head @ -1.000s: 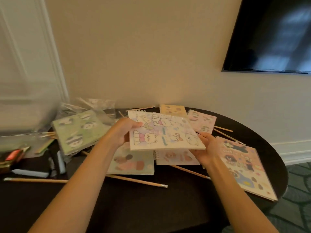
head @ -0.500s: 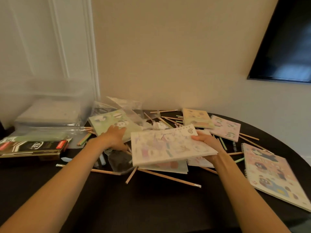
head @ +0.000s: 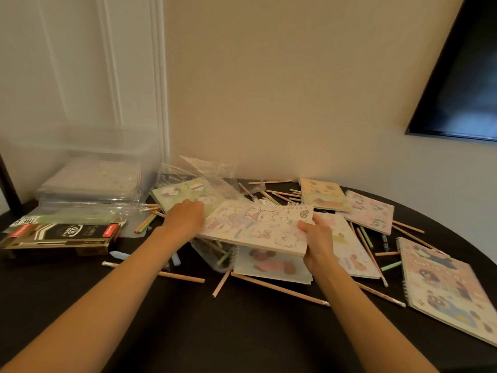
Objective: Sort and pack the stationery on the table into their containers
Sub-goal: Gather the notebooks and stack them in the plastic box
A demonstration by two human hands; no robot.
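Observation:
A white spiral notebook (head: 255,227) with cartoon drawings hangs flat above the table's middle. My right hand (head: 317,243) grips its right edge, thumb on top. My left hand (head: 185,218) lies on the green panda notebook (head: 185,195) just left of it; whether its fingers curl round that notebook's edge is hidden. Several more notebooks lie on the black table (head: 242,332): a yellow one (head: 321,195), a pink one (head: 371,211), one under the held notebook (head: 269,265), and a large one (head: 443,286) at the right. Wooden pencils (head: 279,289) are scattered about.
A clear plastic bin (head: 88,170) stands at the back left, with a notebook inside. A black pen box (head: 59,238) lies in front of it. Crumpled clear bags (head: 207,170) sit behind the green notebook. A dark screen (head: 462,76) hangs on the wall at right.
My view has swung left, bringing the bin and pen box into sight. My left hand let go of the white notebook and went to the green one; my right hand carries the white notebook leftward.

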